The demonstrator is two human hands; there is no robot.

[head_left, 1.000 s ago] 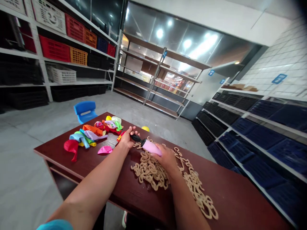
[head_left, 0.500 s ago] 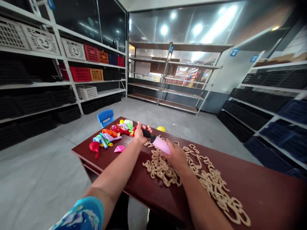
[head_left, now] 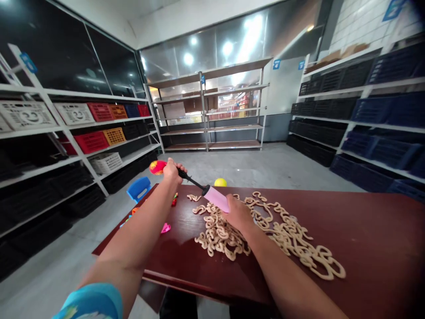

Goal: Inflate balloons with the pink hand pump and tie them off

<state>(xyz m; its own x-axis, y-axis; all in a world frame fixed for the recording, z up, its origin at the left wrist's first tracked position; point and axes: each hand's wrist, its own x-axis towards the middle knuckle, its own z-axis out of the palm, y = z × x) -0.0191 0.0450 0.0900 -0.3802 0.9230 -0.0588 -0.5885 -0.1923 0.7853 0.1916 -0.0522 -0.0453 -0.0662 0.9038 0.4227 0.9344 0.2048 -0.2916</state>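
Note:
A pink and black hand pump (head_left: 216, 199) is held above the brown table, its black rod drawn out of the pink barrel. My left hand (head_left: 172, 172) is closed round the pump's black end, where a red and yellow balloon (head_left: 157, 167), slightly filled, sticks out to the left. My right hand (head_left: 238, 213) grips the pink barrel. Below and around the right hand lie beige curly strands (head_left: 222, 235) on the table. A pink balloon (head_left: 165, 227) lies flat near my left forearm, which hides most of the other loose balloons.
The brown table (head_left: 365, 226) spans the front. A blue chair (head_left: 138, 189) stands past its left end, and a yellow ball-like object (head_left: 220, 182) shows beyond the far edge. Shelves with crates (head_left: 91, 141) line the left and right; a bare rack (head_left: 232, 144) stands at the back.
The view has turned right and up. My left hand has moved away from my right hand, drawing out the black rod, and the red balloon at its end now looks rounder.

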